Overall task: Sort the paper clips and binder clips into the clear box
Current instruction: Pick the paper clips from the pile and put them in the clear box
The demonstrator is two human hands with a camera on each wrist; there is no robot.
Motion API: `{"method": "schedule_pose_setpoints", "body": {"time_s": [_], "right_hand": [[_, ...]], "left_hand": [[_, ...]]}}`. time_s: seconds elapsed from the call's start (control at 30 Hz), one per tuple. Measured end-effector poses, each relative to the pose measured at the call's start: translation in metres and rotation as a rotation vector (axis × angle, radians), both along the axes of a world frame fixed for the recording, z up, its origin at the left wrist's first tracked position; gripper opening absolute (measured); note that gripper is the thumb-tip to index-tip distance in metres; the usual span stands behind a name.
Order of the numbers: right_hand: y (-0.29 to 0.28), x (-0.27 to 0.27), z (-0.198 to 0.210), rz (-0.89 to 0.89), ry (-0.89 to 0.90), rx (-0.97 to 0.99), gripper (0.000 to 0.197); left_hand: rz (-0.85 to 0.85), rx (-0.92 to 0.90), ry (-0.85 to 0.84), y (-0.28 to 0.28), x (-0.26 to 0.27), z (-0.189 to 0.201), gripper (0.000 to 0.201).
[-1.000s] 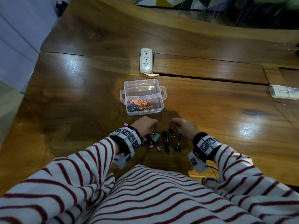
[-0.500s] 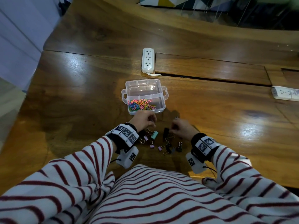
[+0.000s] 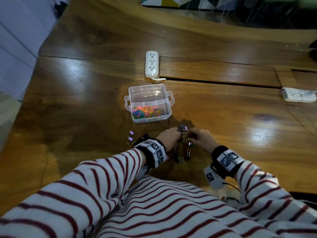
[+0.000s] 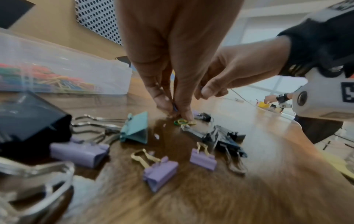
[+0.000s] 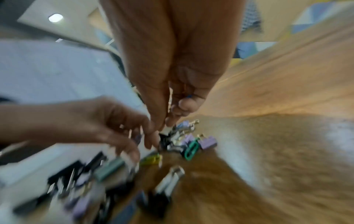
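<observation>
The clear box (image 3: 169,102) holds colored paper clips (image 3: 145,113) in its near compartment; the far one looks bare. Just in front of it, binder clips (image 3: 187,154) in black, purple and teal lie scattered. My left hand (image 4: 173,109) points down into the pile and pinches something small and blue, apparently a paper clip. Green and yellow paper clips (image 4: 182,122) lie at its fingertips. My right hand (image 5: 166,121) hovers close beside it, fingers curled, with a small blue piece tucked under them. A green paper clip (image 5: 191,149) lies among purple binder clips (image 5: 207,143).
A white power strip (image 3: 151,64) lies behind the box and another (image 3: 299,95) at the far right. A large black binder clip (image 4: 28,116) and a teal one (image 4: 136,128) sit left of my left hand. The wooden table (image 3: 77,109) has a slot across its back.
My left hand has moved right, from the near left of the pile to its far edge. Both hands' fingertips now nearly meet there.
</observation>
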State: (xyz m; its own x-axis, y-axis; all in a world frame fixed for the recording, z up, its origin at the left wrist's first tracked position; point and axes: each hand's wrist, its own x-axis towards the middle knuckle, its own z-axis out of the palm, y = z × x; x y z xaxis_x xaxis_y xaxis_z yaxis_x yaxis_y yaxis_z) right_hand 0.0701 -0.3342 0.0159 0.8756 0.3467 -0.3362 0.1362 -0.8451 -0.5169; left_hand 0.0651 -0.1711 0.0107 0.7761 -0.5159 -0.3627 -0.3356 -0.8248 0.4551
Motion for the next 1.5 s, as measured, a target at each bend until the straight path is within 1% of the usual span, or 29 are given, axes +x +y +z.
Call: {"method": "schedule_pose_setpoints", "body": {"time_s": [0.1,0.2,0.3,0.43,0.47,0.5,0.53,0.6,0.63,0.7,0.77,0.83,0.9,0.97,1.07,1.1,1.17,1.23,1.27,1.37,1.4,1.5], "right_hand": [[0.001,-0.024,-0.004,0.234,-0.012,-0.062,0.036],[0.002,-0.041,-0.012,0.358,-0.018,-0.177,0.04],[0.003,-0.044,-0.015,0.409,-0.052,-0.225,0.036],[0.004,-0.043,-0.02,0.469,-0.055,-0.177,0.027],[0.003,-0.041,-0.021,0.45,-0.03,-0.136,0.026],[0.002,-0.038,-0.022,0.387,0.009,-0.062,0.025],[0.001,-0.034,-0.02,0.283,0.053,0.03,0.023],[-0.002,-0.023,-0.016,0.018,0.143,0.24,0.012],[-0.004,-0.018,-0.016,-0.115,0.182,0.359,0.007],[-0.007,-0.007,-0.017,-0.344,0.243,0.575,0.012],[-0.007,0.004,-0.017,-0.48,0.305,0.692,0.014],[-0.005,0.017,-0.014,-0.504,0.35,0.697,0.021],[0.001,0.032,-0.009,-0.516,0.356,0.671,0.02],[0.008,0.049,-0.007,-0.48,0.316,0.57,0.014],[0.015,0.067,-0.007,-0.257,0.209,0.257,0.003],[0.015,0.071,-0.008,-0.174,0.173,0.146,0.006],[0.016,0.077,-0.006,-0.018,0.14,0.004,0.024],[0.017,0.08,-0.004,0.094,0.154,-0.066,0.038],[0.017,0.08,-0.003,0.133,0.158,-0.097,0.038],[0.017,0.077,-0.007,0.234,0.116,-0.165,0.02],[0.018,0.076,-0.007,0.261,0.108,-0.184,0.018],[0.021,0.073,-0.01,0.304,0.112,-0.233,0.02]], "left_hand": [[-0.02,0.049,-0.057,-0.008,-0.003,-0.004,0.024],[-0.036,0.082,-0.066,-0.012,-0.003,-0.006,0.021],[-0.053,0.102,-0.031,-0.009,-0.001,-0.007,0.02],[-0.076,0.096,0.027,-0.003,-0.002,-0.009,0.02],[-0.077,0.091,0.044,-0.001,-0.002,-0.01,0.019],[-0.071,0.078,0.062,0.001,-0.001,-0.01,0.019],[-0.056,0.059,0.088,0.005,0.001,-0.01,0.018],[0.0,0.003,0.153,0.015,0.007,-0.009,0.017],[0.044,-0.037,0.18,0.022,0.011,-0.008,0.019],[0.192,-0.162,0.266,0.04,0.017,-0.003,0.022],[0.314,-0.31,0.347,0.062,0.024,0.004,0.024],[0.337,-0.382,0.344,0.088,0.033,0.017,0.024],[0.361,-0.429,0.305,0.114,0.043,0.03,0.025],[0.443,-0.453,0.28,0.138,0.054,0.039,0.025],[0.549,-0.404,0.236,0.169,0.065,0.041,0.024],[0.576,-0.389,0.225,0.178,0.067,0.039,0.023],[0.6,-0.354,0.214,0.193,0.066,0.035,0.016],[0.613,-0.329,0.222,0.2,0.063,0.033,0.007],[0.616,-0.321,0.224,0.2,0.06,0.033,0.003],[0.59,-0.29,0.171,0.192,0.059,0.036,0.005],[0.562,-0.257,0.148,0.186,0.061,0.038,0.002],[0.504,-0.223,0.082,0.168,0.071,0.041,0.017]]}}
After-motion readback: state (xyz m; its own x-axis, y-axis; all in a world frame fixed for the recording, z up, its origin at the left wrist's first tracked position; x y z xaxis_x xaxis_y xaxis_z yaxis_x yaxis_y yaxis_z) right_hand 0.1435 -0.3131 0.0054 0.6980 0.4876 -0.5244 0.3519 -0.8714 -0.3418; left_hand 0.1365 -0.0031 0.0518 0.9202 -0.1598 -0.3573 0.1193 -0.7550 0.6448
